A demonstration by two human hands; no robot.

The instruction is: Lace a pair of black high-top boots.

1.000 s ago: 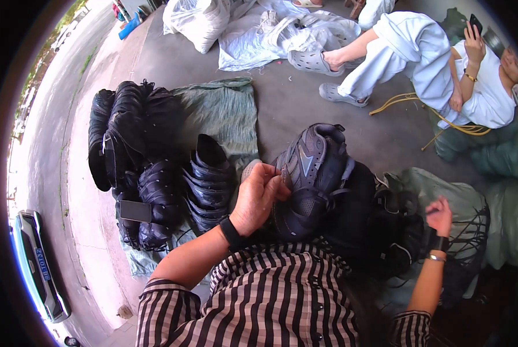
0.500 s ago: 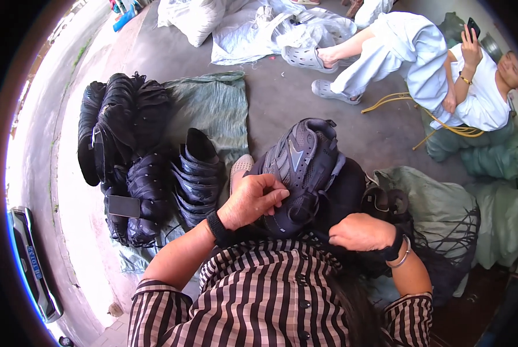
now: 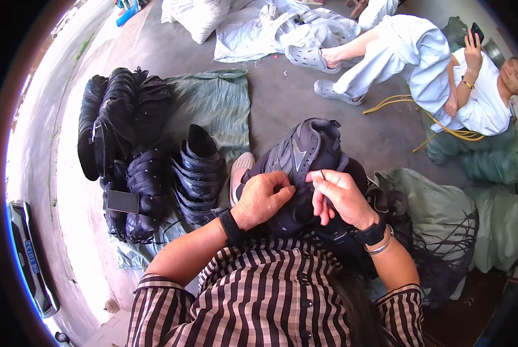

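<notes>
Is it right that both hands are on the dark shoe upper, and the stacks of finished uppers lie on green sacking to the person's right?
Not quite. The head view shows both the left hand and right hand on the dark shoe upper, but the stacks of uppers lie on green sacking to the person's left.

Daylight floods in from my left, where the pale ground [image 3: 68, 191] burns out to white glare, while the concrete floor [image 3: 282, 98] ahead sits in softer, even shade. My hands and the dark shoe [image 3: 305, 150] are sharp but shadowy, its detail sinking into black. The fisheye bends everything toward a dark round rim, and the corners are fully black.
</notes>
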